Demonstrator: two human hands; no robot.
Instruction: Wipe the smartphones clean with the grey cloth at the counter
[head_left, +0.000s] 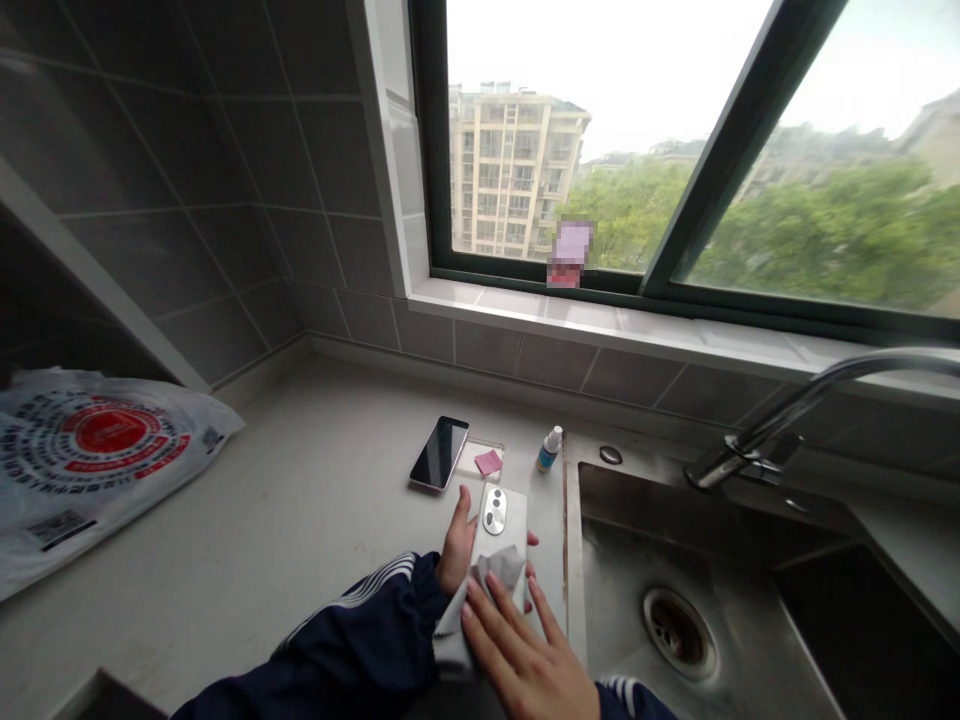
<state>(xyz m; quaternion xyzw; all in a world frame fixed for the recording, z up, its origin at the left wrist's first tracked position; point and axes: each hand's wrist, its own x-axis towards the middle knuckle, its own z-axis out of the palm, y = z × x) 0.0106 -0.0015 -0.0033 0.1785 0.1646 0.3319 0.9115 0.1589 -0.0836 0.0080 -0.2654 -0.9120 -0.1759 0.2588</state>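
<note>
A white smartphone (pixel 506 515) with a round-ended camera block lies back side up in my left hand (pixel 457 545), whose fingertips show past its right edge. My right hand (pixel 517 640) presses a grey cloth (pixel 501 568) flat against the lower back of that phone. The cloth hangs over the phone's left side and covers its lower part. On the counter just beyond are a dark-screened phone (pixel 439 453), a clear phone case (pixel 472 458) and a small pink piece (pixel 488 461). A small white-capped bottle (pixel 550 449) stands upright to their right.
A steel sink (pixel 611 560) with a drain and a curved faucet (pixel 750 450) is at the right. A printed white plastic bag (pixel 112 450) lies on the pale counter (pixel 315 480) at the left. Behind runs a tiled wall below a window.
</note>
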